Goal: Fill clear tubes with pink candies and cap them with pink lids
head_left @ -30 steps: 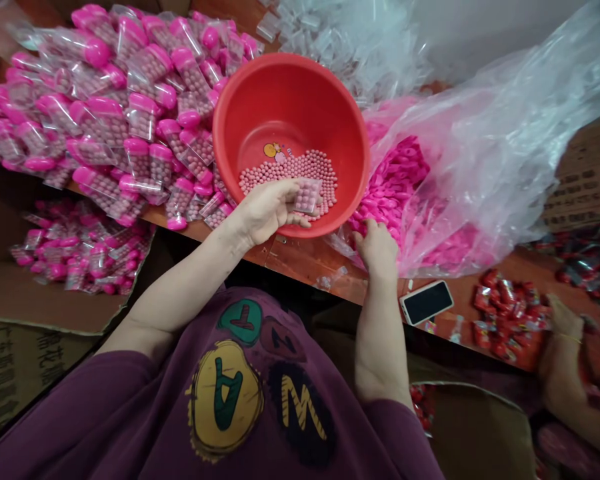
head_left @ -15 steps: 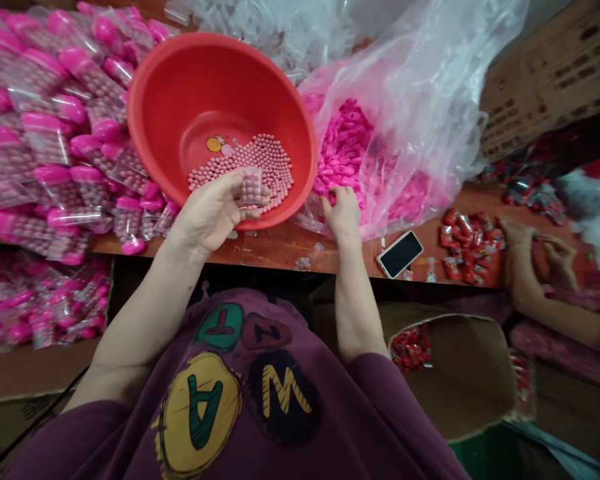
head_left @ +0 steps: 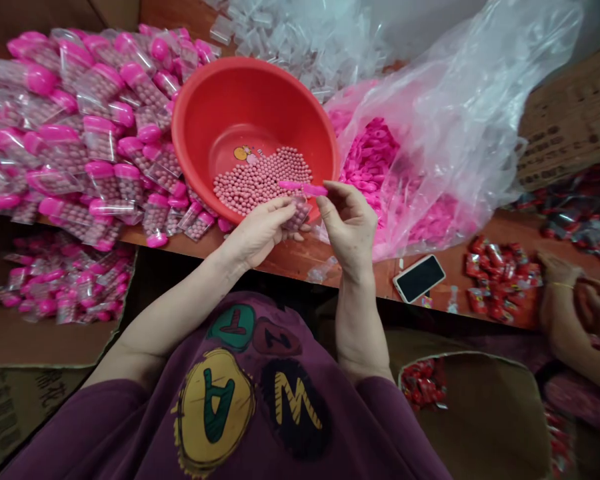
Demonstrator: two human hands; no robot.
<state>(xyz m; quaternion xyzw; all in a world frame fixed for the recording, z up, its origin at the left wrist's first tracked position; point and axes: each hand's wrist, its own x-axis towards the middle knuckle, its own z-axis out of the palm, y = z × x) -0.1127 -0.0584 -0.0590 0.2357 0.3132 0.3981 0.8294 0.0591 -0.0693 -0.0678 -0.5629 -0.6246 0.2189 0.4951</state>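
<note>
Four lettered patches [head_left: 215, 403] are showing on my purple shirt [head_left: 155, 440], nearest me. Farther out, my left hand [head_left: 263, 230] is gripping a small clear bead-filled container [head_left: 300, 212] between thumb and fingers at the near rim of the basin. The container is leaning, its long axis running aslant; my fingers are covering part of it, so I cannot tell exactly where its mouth is facing. My right hand [head_left: 353, 223] is pinching a slim pink cap [head_left: 312, 190] by its right end, thumb and forefinger drawn close. The cap is lying nearly level across my view, its long axis running left to right and its free end pointing left, just above the container. Behind both, pink beads [head_left: 250, 180] are filling the near part of the red plastic basin [head_left: 280, 93]. To its right, more pink caps [head_left: 373, 157] are spilling inside a clear plastic bag [head_left: 480, 127]; to its left, pink-capped, bead-filled containers [head_left: 100, 137] are lying heaped, pointing every way. Farthest off, clear plastic containers [head_left: 310, 47] are piling up behind the basin.
</note>
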